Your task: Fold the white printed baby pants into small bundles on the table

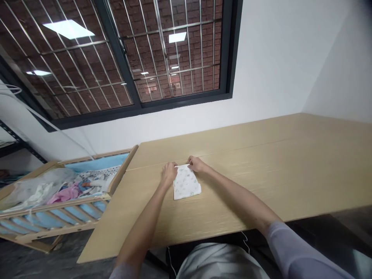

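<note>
A small white piece of cloth [186, 183] with a sparse printed pattern lies flat on the wooden table [247, 182]. It is narrower at its far end and wider toward me; whether it is a garment I cannot tell. At its far left corner my left hand [169, 173] is closed, thumb and fingers pinching the edge. My right hand [195, 164] pinches the far right corner in the same way. Between the two hands the far edge of the cloth shows as a straight line.
Left of the table stands a wooden crib [95, 199] with blue lining, holding rumpled clothes, a pink cloth [65, 193] and a clear plastic bag [43, 184]. A barred window [139, 104] and white wall rise behind. White cords hang below the table's near edge.
</note>
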{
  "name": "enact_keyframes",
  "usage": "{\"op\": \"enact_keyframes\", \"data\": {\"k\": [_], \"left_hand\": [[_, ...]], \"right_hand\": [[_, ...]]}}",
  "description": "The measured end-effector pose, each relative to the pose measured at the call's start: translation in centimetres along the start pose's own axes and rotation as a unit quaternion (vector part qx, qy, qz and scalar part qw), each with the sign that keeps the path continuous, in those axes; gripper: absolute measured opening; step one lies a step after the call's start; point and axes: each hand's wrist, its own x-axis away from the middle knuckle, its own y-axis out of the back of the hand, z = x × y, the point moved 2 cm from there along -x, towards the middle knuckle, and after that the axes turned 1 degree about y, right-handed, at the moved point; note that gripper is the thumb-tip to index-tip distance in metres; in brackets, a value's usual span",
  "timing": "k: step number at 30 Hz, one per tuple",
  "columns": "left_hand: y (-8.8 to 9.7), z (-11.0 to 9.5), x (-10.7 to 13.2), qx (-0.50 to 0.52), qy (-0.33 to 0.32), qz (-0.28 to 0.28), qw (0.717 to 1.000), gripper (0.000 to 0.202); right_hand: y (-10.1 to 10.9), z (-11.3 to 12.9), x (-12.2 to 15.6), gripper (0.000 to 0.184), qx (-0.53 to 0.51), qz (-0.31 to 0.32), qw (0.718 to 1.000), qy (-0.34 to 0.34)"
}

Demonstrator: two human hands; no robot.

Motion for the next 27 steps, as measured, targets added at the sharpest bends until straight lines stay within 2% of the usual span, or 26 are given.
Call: {"op": "enact_keyframes", "data": {"k": [3,5,7,9,10,12,15,17,20,23,27], "left_hand": [[-0.8,-0.1,0.0,-0.038,0.020,0.002,0.999,0.026],[-0.6,-0.7,1.4,-0.058,0.016,-0.014,0.998,0.032],[-0.5,-1.6,4.2,-0.069,-0.006,-0.029,0.997,0.037],[-1.2,-2.7,8.3,-0.078,-0.044,-0.033,0.995,0.039],[-1.8,-3.2,10.7,-0.083,-0.071,-0.031,0.993,0.041],[-3.4,-3.8,15.1,-0.131,-0.109,-0.068,0.983,0.051],[-5.6,-3.7,19.3,-0.171,-0.099,-0.079,0.977,0.055],[-6.4,-3.3,20.2,-0.165,-0.098,-0.070,0.979,0.054],[-6.7,-2.7,20.0,-0.121,-0.103,-0.078,0.984,0.054],[-6.7,-2.3,19.6,-0.100,-0.111,-0.093,0.984,0.057],[-6.9,-2.1,19.7,-0.102,-0.103,-0.087,0.986,0.058]], "right_hand": [[-0.8,-0.7,-0.1,0.018,0.014,0.013,1.000,-0.007],[-0.5,-0.6,0.3,0.021,0.022,0.007,1.000,-0.003],[0.1,0.4,1.2,0.031,0.036,-0.011,0.999,0.022],[0.5,2.4,2.8,0.042,0.050,-0.018,0.995,0.090],[0.5,3.7,3.9,0.047,0.053,-0.004,0.989,0.138],[-0.3,6.3,6.2,0.055,0.051,0.065,0.966,0.243],[-2.6,8.8,9.4,0.061,0.035,0.199,0.917,0.345],[-4.2,8.8,10.2,0.062,0.027,0.259,0.901,0.346],[-5.7,6.9,9.2,0.063,0.042,0.298,0.907,0.295],[-6.1,4.6,6.2,0.065,0.083,0.280,0.915,0.280],[-5.6,2.3,1.7,0.065,0.117,0.218,0.935,0.253]]}}
